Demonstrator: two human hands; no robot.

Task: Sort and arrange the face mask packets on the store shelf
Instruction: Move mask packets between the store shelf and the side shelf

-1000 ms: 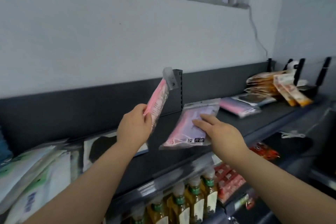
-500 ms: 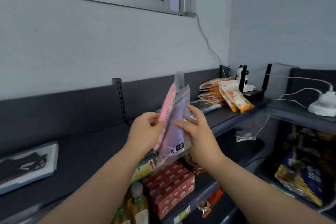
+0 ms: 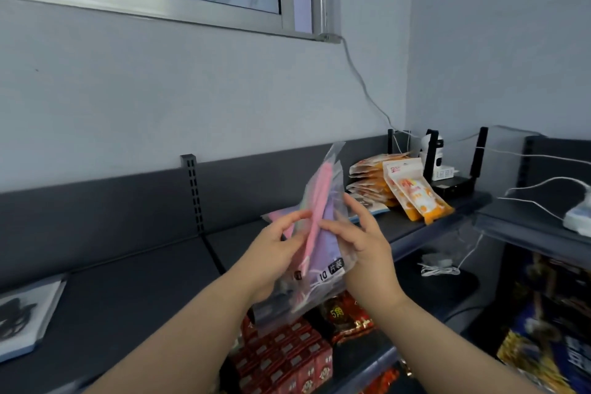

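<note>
Pink, purple mask packets (image 3: 321, 253) | left hand (image 3: 271, 254), right hand (image 3: 367, 246) grasping | label perhaps "10片装"

The clear plastic packet of pink masks (image 3: 317, 211) shows a bright pink strip edge-on, with perhaps a pale green tint beside it, though blur leaves that unsure. The clear plastic packet of lilac masks (image 3: 323, 249) carries a white corner label with black print. The flat metal shelf (image 3: 144, 291) is dark grey. The stacked foil snack pouches (image 3: 415, 195) are orange and white. The small cardboard cartons (image 3: 287, 358) below are red with pale marks. The painted wall (image 3: 192, 89) is pale grey.
</note>
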